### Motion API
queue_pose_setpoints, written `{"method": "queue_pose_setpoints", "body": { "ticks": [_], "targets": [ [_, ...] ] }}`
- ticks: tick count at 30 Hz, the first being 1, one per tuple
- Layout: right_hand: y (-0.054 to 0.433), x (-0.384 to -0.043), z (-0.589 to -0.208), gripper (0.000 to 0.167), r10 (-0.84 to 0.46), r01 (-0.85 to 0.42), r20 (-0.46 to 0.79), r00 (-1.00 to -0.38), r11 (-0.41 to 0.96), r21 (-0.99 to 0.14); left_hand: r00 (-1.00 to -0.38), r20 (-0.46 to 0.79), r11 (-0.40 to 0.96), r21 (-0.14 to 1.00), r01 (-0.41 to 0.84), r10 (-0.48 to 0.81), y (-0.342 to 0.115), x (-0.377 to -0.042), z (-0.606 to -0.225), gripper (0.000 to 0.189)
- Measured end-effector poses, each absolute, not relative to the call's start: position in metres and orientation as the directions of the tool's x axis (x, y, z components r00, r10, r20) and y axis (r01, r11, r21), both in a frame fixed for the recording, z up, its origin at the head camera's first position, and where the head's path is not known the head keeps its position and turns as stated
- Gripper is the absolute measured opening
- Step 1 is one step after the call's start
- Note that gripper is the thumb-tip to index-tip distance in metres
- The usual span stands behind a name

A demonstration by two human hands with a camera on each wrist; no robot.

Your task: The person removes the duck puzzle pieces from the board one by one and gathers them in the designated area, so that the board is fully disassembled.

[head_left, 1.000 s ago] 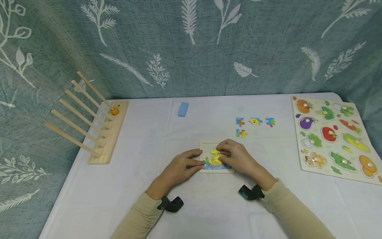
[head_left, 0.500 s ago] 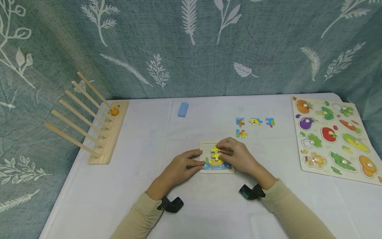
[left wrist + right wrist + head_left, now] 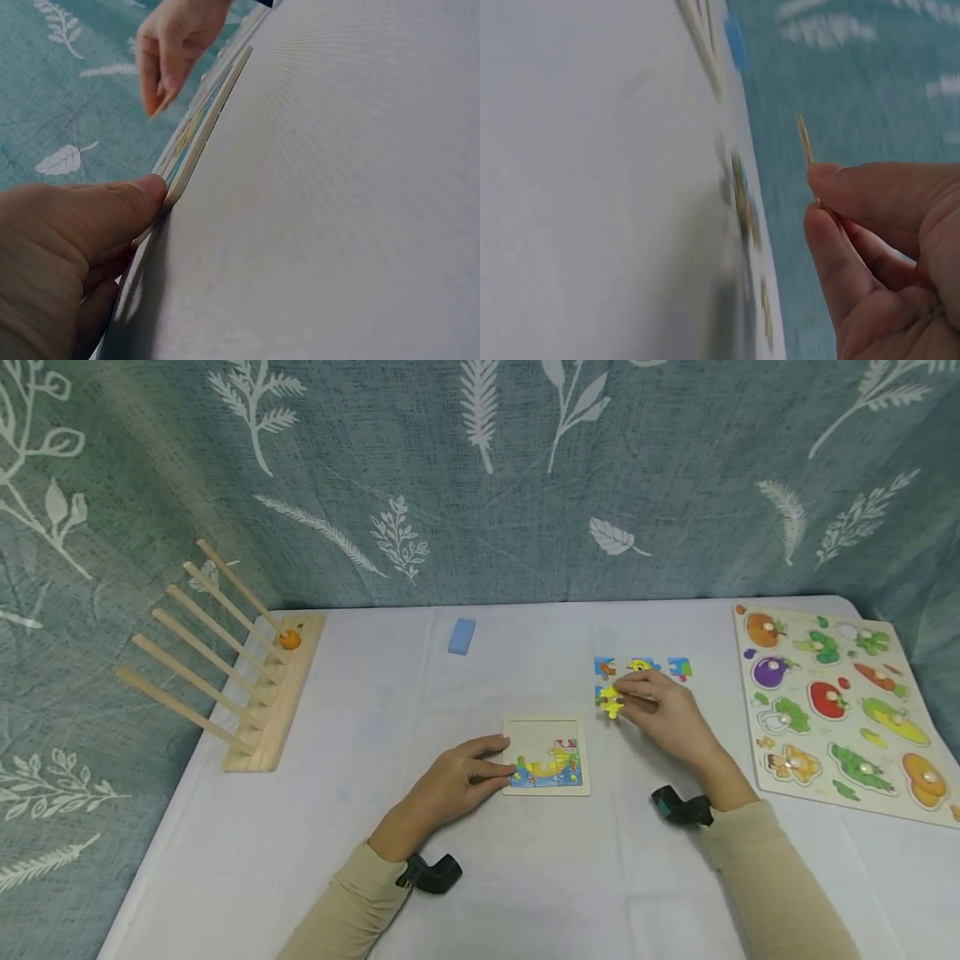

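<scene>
Left hand (image 3: 468, 770) pinches the puzzle frame (image 3: 543, 730) at left on the tabletop (image 3: 375, 693), seemingly to steady it; right hand (image 3: 667, 714) holds a yellow piece (image 3: 610, 701) raised near loose pieces (image 3: 678, 667), fingers (image 3: 885, 193) narrowed on one edge, likely leaving tabs free.

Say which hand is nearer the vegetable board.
Right. The right hand is left of the vegetable board, pinching a yellow piece; the left hand farther left, gripping the puzzle frame.
</scene>
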State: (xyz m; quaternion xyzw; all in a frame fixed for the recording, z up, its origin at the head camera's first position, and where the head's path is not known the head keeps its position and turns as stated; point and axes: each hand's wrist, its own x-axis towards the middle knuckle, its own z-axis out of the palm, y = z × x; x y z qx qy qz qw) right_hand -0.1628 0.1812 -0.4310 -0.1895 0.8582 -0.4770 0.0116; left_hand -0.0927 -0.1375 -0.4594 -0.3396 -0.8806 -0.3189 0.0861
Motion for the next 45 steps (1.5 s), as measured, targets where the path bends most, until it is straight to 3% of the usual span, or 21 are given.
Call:
{"method": "queue_pose_setpoints", "body": {
  "ticks": [10, 24, 37, 45],
  "targets": [
    [0.225, -0.174, -0.438, 0.032, -0.297, -0.282, 0.125, -0.947, 0.578, -0.766, -0.758, 0.365, 0.569, 0.504, 0.649, 0.54, -0.138, -0.093, -0.456, 0.019],
    [0.223, -0.178, -0.445, 0.03, -0.319, -0.312, 0.118, -0.94, 0.673, -0.671, -0.765, 0.359, 0.569, 0.516, 0.64, 0.535, -0.14, -0.094, -0.456, 0.02],
    [0.202, -0.171, -0.429, 0.04, -0.353, -0.28, 0.053, -0.934, 0.633, -0.721, -0.759, 0.364, 0.563, 0.515, 0.647, 0.539, -0.139, -0.093, -0.457, 0.02],
    [0.174, -0.157, -0.426, 0.043, -0.48, -0.358, 0.059, -0.875, 0.561, -0.746, -0.759, 0.359, 0.562, 0.516, 0.646, 0.543, -0.137, -0.093, -0.457, 0.02]
  ]
}}
